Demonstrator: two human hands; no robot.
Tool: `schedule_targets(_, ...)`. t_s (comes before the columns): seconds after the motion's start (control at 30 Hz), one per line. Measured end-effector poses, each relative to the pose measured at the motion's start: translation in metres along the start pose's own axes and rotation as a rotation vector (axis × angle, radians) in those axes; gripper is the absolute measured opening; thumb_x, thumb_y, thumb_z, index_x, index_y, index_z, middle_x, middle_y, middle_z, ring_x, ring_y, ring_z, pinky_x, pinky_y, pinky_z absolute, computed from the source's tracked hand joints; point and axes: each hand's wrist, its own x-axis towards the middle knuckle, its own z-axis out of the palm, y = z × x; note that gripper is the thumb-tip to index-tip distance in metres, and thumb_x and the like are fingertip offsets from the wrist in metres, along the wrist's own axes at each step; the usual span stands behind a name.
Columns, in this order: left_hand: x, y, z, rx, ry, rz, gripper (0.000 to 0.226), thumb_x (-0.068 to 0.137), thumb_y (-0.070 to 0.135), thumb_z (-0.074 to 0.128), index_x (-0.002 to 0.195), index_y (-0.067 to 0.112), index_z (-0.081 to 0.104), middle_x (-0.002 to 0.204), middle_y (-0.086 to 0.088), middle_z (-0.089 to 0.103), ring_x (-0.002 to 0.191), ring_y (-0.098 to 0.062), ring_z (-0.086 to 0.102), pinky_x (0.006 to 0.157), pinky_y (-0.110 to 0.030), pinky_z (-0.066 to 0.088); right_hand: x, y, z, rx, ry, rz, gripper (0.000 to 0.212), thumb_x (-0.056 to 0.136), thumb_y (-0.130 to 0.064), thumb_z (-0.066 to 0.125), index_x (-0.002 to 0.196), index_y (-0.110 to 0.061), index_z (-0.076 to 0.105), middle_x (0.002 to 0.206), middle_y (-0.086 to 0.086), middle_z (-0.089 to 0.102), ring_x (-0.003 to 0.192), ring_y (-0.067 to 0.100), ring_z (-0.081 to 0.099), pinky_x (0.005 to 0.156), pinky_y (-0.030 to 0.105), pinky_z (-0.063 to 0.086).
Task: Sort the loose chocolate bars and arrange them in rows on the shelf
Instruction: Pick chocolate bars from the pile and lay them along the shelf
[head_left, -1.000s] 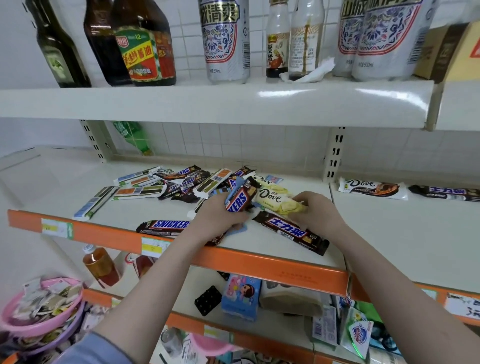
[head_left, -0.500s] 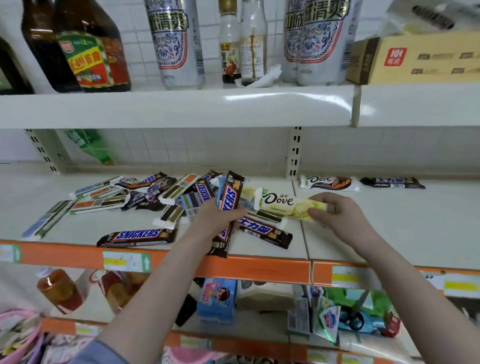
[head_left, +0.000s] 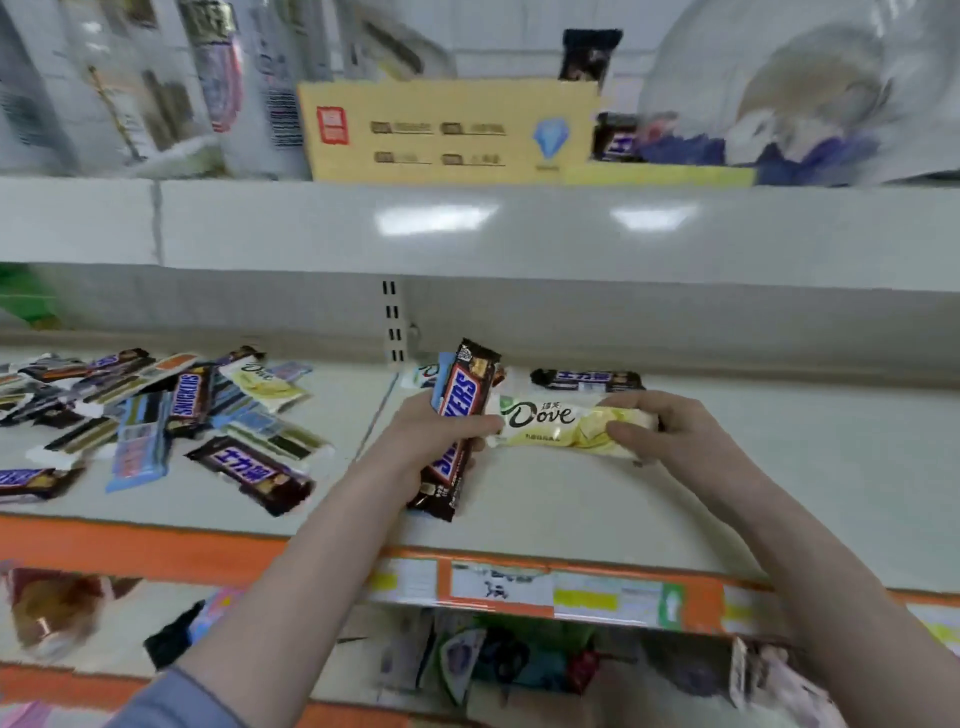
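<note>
Both hands work above the middle white metal shelf (head_left: 571, 499), with forearms reaching forward and upward from the lower edge of the view. Left hand (head_left: 415, 441): fingers and thumb are curled round a dark brown Snickers bar with blue lettering (head_left: 460, 415), which is held nearly upright with a slight rightward tilt, its lower end near the shelf surface. A light blue wrapper edge shows directly behind this bar in the same grip; what it is cannot be determined. Right hand (head_left: 670, 431): fingers curl over the right end of a pale yellow and white Dove bar (head_left: 561, 423), thumb underneath, holding it horizontal. The left end of the Dove bar touches the Snickers bar at the left hand's fingertips.

Loose chocolate bars lie in a mixed pile (head_left: 171, 410) on the left section of the same shelf, well apart from both hands. A dark brown bar with blue Chinese lettering (head_left: 252, 475) lies at the near edge of that pile. A second dark bar of the same kind (head_left: 587, 379) lies flat at the back of the shelf, beyond the Dove bar. An orange price strip (head_left: 130, 551) runs along the shelf front. A yellow cardboard box (head_left: 447, 130) stands on the upper shelf.
</note>
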Motion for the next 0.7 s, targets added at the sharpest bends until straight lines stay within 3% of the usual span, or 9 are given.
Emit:
schedule_targets(0.1,0.006,0.006,0.058,-0.002,0.001,-0.031,0.023,0.067,0.01,0.08,0.076,0.014,0.059,0.051,0.0,0.065,0.043,-0.013,0.058,0.046,-0.021,0.049,-0.002,0.018,-0.05,0.001,0.012,0.041,0.022,0.081,-0.008,0.066,0.091,-0.027,0.067,0.086,-0.001,0.066,0.064,0.012,0.052,0.053,0.018,0.045)
schedule_targets(0.17,0.009,0.008,0.088,-0.009,0.0,-0.05,0.022,0.068,0.009,0.079,0.075,0.014,0.059,0.05,0.0,0.065,0.041,-0.012,0.058,0.046,-0.02,0.049,-0.004,0.029,-0.077,-0.071,-0.003,0.048,0.025,0.075,-0.013,0.073,0.094,-0.029,0.068,0.087,-0.008,0.063,0.063,0.005,0.052,0.056,0.01,0.041)
schedule_targets(0.27,0.014,0.01,0.12,-0.013,0.014,-0.083,0.021,0.068,0.011,0.079,0.077,0.014,0.06,0.051,0.0,0.065,0.042,-0.012,0.059,0.047,-0.021,0.048,-0.006,0.042,-0.105,-0.301,-0.073,0.003,0.045,0.068,-0.015,0.079,0.11,-0.022,0.065,0.102,-0.005,0.058,0.09,0.003,0.054,0.071,0.0,0.036)
schedule_targets(0.37,0.019,0.009,0.141,-0.03,0.019,-0.112,0.023,0.068,0.011,0.079,0.082,0.014,0.061,0.06,-0.005,0.066,0.046,-0.014,0.06,0.047,-0.022,0.049,-0.005,0.053,-0.12,-0.451,-0.09,-0.111,0.05,0.067,-0.013,0.079,0.114,-0.015,0.063,0.104,0.004,0.058,0.096,0.015,0.057,0.082,0.015,0.039)
schedule_targets(0.5,0.025,0.005,0.152,-0.044,-0.011,-0.162,0.028,0.068,0.013,0.08,0.089,0.012,0.061,0.064,-0.006,0.067,0.051,-0.016,0.06,0.05,-0.024,0.048,-0.002,0.065,-0.128,-0.729,-0.072,-0.231,0.043,0.069,-0.023,0.075,0.111,-0.018,0.065,0.102,0.003,0.061,0.094,0.019,0.056,0.085,0.028,0.041)
schedule_targets(0.57,0.03,0.003,0.154,-0.051,-0.039,-0.192,0.029,0.067,0.015,0.08,0.089,0.012,0.061,0.059,-0.003,0.067,0.047,-0.014,0.061,0.047,-0.022,0.049,0.0,0.069,-0.13,-0.865,-0.056,-0.316,0.039,0.068,-0.025,0.074,0.106,-0.018,0.067,0.098,0.005,0.063,0.089,0.025,0.057,0.082,0.035,0.044)
schedule_targets(0.7,0.04,0.001,0.161,-0.135,-0.087,-0.248,0.022,0.07,0.014,0.078,0.087,0.011,0.065,0.064,-0.003,0.069,0.053,-0.015,0.062,0.05,-0.024,0.049,0.007,0.07,-0.144,-1.03,0.05,-0.505,0.036,0.059,-0.019,0.081,0.092,-0.007,0.071,0.08,0.011,0.067,0.068,0.032,0.062,0.068,0.036,0.051)
